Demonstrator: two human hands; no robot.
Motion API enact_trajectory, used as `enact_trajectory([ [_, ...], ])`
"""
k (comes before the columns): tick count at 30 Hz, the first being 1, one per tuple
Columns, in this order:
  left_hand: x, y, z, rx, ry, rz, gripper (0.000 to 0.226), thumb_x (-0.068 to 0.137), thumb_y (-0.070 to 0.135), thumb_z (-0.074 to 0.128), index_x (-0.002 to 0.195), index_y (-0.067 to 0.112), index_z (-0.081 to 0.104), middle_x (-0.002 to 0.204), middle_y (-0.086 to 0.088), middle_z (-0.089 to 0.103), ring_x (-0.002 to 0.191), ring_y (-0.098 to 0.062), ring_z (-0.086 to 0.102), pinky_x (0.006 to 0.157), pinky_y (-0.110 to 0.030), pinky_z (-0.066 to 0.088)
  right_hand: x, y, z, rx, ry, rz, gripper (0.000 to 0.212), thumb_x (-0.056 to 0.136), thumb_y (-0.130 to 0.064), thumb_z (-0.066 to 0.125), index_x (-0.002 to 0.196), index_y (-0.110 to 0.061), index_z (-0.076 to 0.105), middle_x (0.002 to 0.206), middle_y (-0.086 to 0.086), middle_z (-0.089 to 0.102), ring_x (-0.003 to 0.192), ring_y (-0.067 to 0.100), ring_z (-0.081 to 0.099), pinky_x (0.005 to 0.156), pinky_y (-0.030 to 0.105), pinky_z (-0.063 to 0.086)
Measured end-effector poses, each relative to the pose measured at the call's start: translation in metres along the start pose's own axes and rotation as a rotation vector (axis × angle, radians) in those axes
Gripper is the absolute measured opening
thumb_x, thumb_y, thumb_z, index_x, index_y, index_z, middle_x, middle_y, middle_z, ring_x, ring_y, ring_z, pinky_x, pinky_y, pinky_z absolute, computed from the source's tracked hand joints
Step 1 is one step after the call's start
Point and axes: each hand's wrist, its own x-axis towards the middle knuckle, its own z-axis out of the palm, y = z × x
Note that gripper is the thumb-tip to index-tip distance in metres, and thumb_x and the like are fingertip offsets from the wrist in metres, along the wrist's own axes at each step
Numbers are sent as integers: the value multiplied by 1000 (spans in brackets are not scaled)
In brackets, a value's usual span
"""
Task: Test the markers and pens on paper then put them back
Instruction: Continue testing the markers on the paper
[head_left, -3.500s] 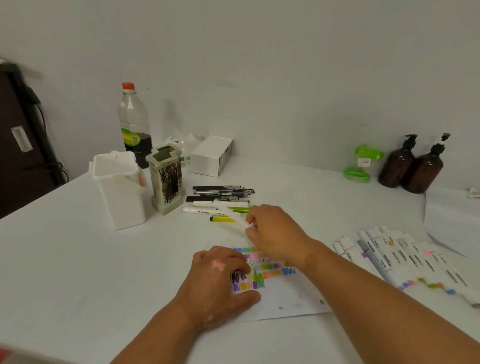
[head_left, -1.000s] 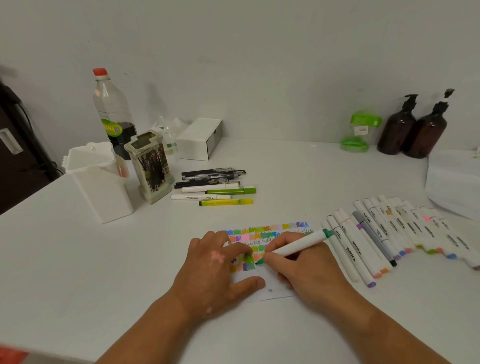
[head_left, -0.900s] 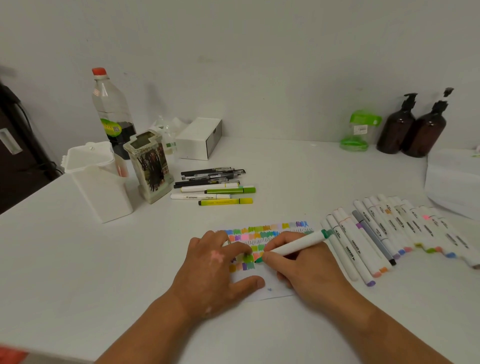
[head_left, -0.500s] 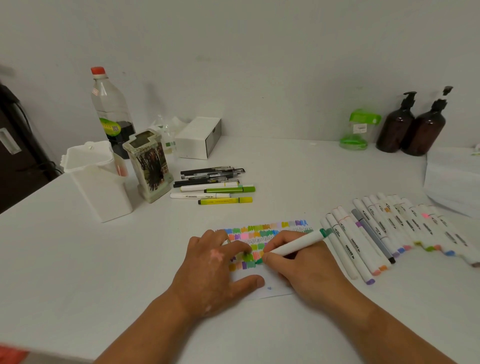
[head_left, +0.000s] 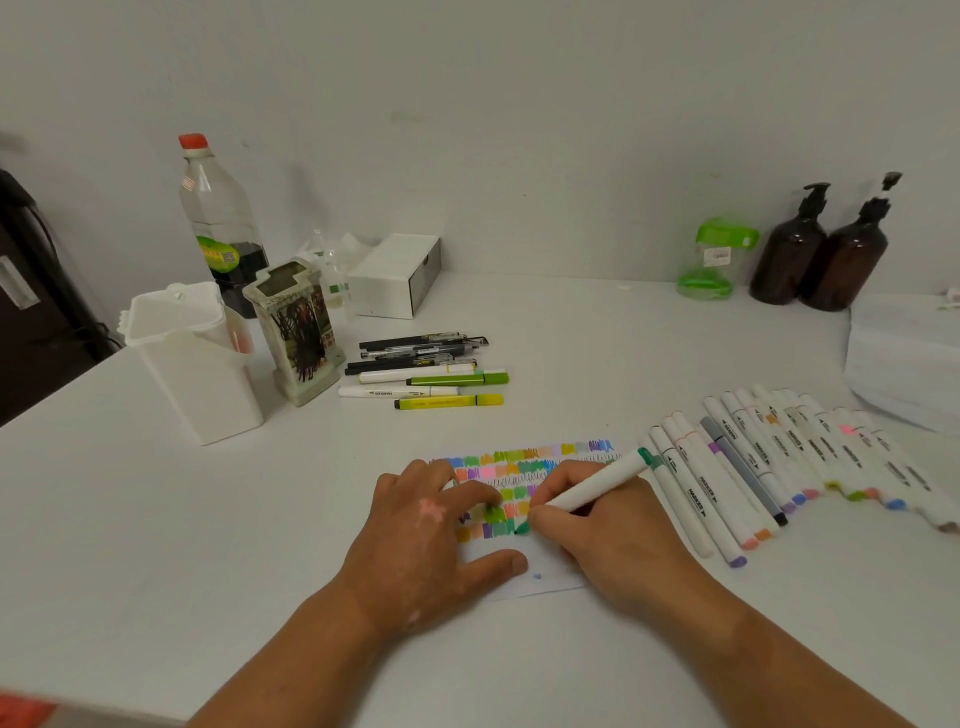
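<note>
- the right hand (head_left: 608, 525) pinches a white green-tipped marker (head_left: 592, 486) low on the barrel, thumb and fingers curled round it just above the nib.
- a few seconds back this hand was out over the loose pens (head_left: 426, 369) far beyond where the grip is now. since then it has come in to the paper (head_left: 545, 582), and over the last second the nib has hardly moved.
- a dark green patch sits just left of the pinch, in the lowest row of swatches. i judge this colour is tested or nearly so.
- the marker's long axis runs on a diagonal: nib down on the paper, pointing near and left toward the left hand (head_left: 421, 540). the green-banded back end rises away and right of the grip.
- that back end reaches almost to the row of white markers (head_left: 779, 467) lying right of the grip.
- the left hand lies flat with fingers spread, pressing the paper just left of the nib and holding nothing.
- the two holders (head_left: 197, 364) stand well off to the far left of the grip. putting back is not yet done.
</note>
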Motion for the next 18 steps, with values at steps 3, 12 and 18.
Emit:
enact_trajectory([
  [3,0,0,-1,-1,-6,2,80,68,95,33,128,48,54,111,16,48,104,-7,38,93,-29,34,0,-1,0,1,31,4,10,81,-28,77,79,-35,71,61,-12,66,52,2,56,46,14,38],
  [12,-1,1,-3,6,-33,-12,79,69,95,35,132,49,50,116,16,47,108,-7,38,96,-29,35,0,-1,0,-33,41,2,13,80,-24,77,76,-34,69,62,-15,64,53,0,55,45,13,38],
  [18,-2,4,-9,-261,47,-11,57,86,64,57,136,44,40,106,29,42,101,5,43,90,-25,38,1,-2,-4,345,138,72,12,81,-16,76,75,-22,68,52,-1,58,44,11,50,40,21,36],
])
